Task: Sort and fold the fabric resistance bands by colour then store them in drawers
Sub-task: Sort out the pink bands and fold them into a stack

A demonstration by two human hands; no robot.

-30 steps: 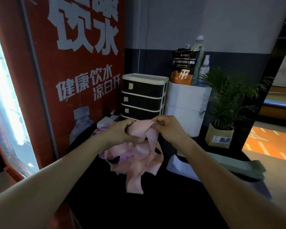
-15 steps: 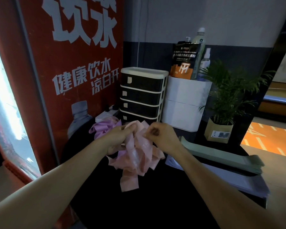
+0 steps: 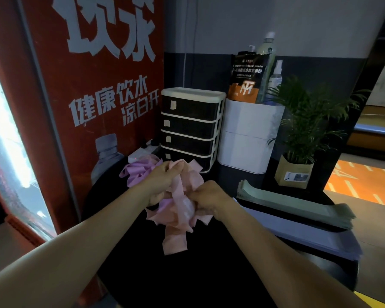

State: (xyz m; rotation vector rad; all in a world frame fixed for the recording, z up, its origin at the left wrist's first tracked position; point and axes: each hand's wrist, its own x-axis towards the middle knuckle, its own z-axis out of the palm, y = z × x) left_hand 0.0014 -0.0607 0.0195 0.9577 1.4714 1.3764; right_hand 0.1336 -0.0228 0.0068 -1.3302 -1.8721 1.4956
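Observation:
A tangle of pink bands [image 3: 178, 210] hangs between my hands over the black table [image 3: 198, 274]. My left hand [image 3: 162, 178] grips the upper part of the tangle. Lower and to the right, my right hand [image 3: 207, 198] pinches a band in the same bunch. Purple bands [image 3: 138, 172] lie in a heap behind my left hand. Flat green bands [image 3: 298, 205] are stacked at the right, with lavender bands [image 3: 309, 236] laid flat in front of them. A small drawer unit [image 3: 191, 127] with dark fronts stands at the back, all drawers pushed in.
A red water-dispenser cabinet [image 3: 93, 85] walls off the left side. A white box [image 3: 249, 134] carrying a powder pouch and bottles stands right of the drawers. A potted plant [image 3: 298, 152] sits further right. A white power strip [image 3: 140, 152] lies beside the drawer unit.
The pink tangle has come down closer to the table. My right hand dropped lower and slid down the bunch, while my left hand stayed gripping its top.

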